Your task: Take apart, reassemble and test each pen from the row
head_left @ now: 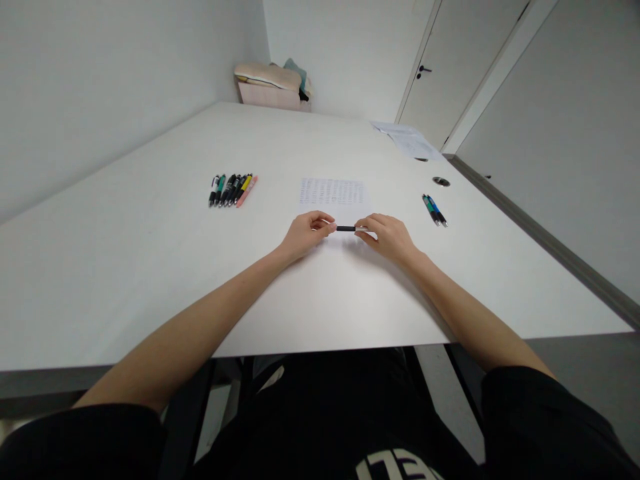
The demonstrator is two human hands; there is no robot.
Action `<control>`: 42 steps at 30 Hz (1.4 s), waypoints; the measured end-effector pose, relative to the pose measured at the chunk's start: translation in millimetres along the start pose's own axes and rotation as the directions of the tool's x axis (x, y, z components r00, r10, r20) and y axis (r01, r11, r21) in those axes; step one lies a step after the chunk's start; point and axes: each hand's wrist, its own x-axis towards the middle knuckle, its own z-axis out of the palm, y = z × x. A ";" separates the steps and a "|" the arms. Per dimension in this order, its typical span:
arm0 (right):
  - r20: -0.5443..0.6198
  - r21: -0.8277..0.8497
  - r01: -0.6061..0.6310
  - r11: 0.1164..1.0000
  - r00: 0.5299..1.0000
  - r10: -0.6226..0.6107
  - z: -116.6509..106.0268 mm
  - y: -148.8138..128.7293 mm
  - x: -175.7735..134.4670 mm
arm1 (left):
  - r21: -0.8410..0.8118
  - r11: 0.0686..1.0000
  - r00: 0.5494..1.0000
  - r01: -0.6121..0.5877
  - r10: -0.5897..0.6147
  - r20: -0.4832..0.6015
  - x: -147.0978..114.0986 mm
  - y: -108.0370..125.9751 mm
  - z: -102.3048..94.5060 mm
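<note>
The pen (pixel 346 229) is being pinched near opposite ends by the left hand (pixel 306 233) and right hand (pixel 391 236), best held level.

A black, pale-ended pen (pixel 346 229) is held level, fingers (pixel 326 230) at both ends.

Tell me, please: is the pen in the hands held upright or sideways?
Sideways: the pen runs nearly level across the picture, from the left hand to the right hand.
</note>
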 end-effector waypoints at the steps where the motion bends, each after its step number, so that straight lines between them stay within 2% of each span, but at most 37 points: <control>1: -0.012 0.008 0.009 1.000 1.000 -0.009 -0.4 0.1 0.1 | -0.022 0.999 0.999 0.033 -0.032 0.004 -0.2 1.6 0.2; 6: -0.055 -0.007 0.031 0.999 0.998 -0.032 -0.4 0.3 0.9 | -0.058 0.991 0.992 0.119 -0.117 0.039 -2.5 9.5 1.7; 11: -0.050 -0.007 0.035 0.999 0.998 -0.035 0.5 1.3 0.4 | -0.149 0.982 0.992 0.115 -0.105 0.073 -1.8 3.6 2.1; 15: -0.020 0.010 0.028 1.000 0.999 -0.028 1.9 1.8 -0.2 | -0.175 0.983 0.997 0.061 -0.052 0.052 0.5 -3.4 1.3; 22: 0.020 0.004 0.002 1.000 1.000 -0.002 5.8 2.5 0.0 | -0.092 0.995 0.998 -0.030 0.035 0.046 -1.0 0.3 -0.1; 30: 0.053 0.034 -0.028 0.999 0.998 0.026 6.8 4.0 -0.9 | 0.114 0.987 0.992 -0.115 0.107 0.070 -5.8 6.7 -2.6; 34: 0.117 0.030 -0.075 0.997 0.991 0.071 5.9 2.3 -0.9 | 0.205 0.968 0.989 -0.147 0.137 0.064 -8.5 12.1 -1.7; 38: 0.168 0.004 -0.126 0.992 0.978 0.123 5.4 0.3 -0.4 | 0.228 0.957 0.983 -0.181 0.172 0.059 -10.0 14.4 0.0; 42: 0.164 0.018 -0.129 0.992 0.979 0.124 3.0 -0.1 0.2 | 0.204 0.965 0.986 -0.167 0.160 0.047 -9.0 13.5 0.5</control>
